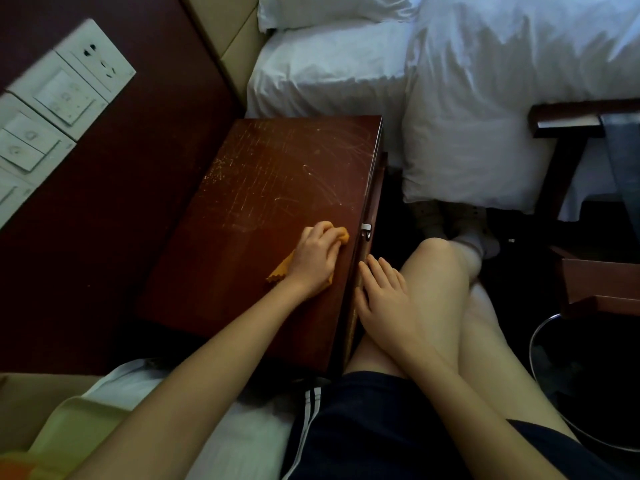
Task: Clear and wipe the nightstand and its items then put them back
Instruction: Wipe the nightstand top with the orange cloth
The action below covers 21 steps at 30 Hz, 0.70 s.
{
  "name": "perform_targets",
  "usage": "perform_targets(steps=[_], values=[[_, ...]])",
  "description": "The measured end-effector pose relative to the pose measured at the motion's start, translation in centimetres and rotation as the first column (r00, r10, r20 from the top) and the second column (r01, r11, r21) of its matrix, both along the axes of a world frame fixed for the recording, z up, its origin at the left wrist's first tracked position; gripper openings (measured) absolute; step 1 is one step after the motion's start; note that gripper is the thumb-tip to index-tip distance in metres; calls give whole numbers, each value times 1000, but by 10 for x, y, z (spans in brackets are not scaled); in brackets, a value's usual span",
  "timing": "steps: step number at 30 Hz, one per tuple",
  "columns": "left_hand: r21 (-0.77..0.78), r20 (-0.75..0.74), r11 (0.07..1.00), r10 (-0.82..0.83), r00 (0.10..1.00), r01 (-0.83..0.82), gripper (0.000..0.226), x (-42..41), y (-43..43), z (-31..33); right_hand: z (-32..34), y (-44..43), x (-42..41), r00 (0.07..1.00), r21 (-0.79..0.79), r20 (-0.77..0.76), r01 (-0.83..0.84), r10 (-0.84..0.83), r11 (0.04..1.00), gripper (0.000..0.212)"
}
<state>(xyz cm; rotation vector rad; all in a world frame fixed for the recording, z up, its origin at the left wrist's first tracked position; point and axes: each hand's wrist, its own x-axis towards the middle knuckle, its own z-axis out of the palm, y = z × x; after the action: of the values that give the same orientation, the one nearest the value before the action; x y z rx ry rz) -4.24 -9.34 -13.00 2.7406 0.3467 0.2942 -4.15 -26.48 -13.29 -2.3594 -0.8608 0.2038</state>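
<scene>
The dark red wooden nightstand (263,188) fills the middle of the view, its scratched top bare of items. My left hand (313,259) grips an orange cloth (280,270) and presses it on the top near the front edge. One corner of the cloth sticks out past my fingertips, another by my wrist. My right hand (384,296) lies with straight fingers against the nightstand's front face, beside my bare knee. A small metal drawer handle (366,230) shows just beyond it.
White beds with pillows (467,133) stand behind and right of the nightstand. A panel of wall switches (52,98) is at the left. A yellow-green tray (79,431) lies at the lower left. A dark bin (588,382) and a wooden chair (581,282) are at the right.
</scene>
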Motion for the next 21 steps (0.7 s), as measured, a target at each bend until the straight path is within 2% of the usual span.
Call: perform_targets(steps=[5,7,9,12,16,19,21], values=[[-9,-9,965,263,965,-263,29,31,-1,3,2,0,0,1000,22,-9,-2,2,1000,46],[-12,-10,949,315,949,-315,29,42,-8,4,2,0,0,1000,15,-5,0,0,1000,46],[-10,-20,957,288,957,-289,29,47,-14,4,2,0,0,1000,12,-1,8,-8,1000,46],[-22,-14,993,116,993,-116,30,34,-19,3,2,1,0,1000,9,-2,12,-12,1000,47],[-37,17,997,-67,998,67,26,-2,-7,4,3,0,2,997,60,-68,49,-44,997,47],[-22,7,997,-69,998,69,25,-27,9,4,3,0,3,996,54,-78,43,-39,998,48],[-9,7,1000,27,1000,-27,26,-39,24,2,2,1,2,997,29,-68,22,-20,999,48]])
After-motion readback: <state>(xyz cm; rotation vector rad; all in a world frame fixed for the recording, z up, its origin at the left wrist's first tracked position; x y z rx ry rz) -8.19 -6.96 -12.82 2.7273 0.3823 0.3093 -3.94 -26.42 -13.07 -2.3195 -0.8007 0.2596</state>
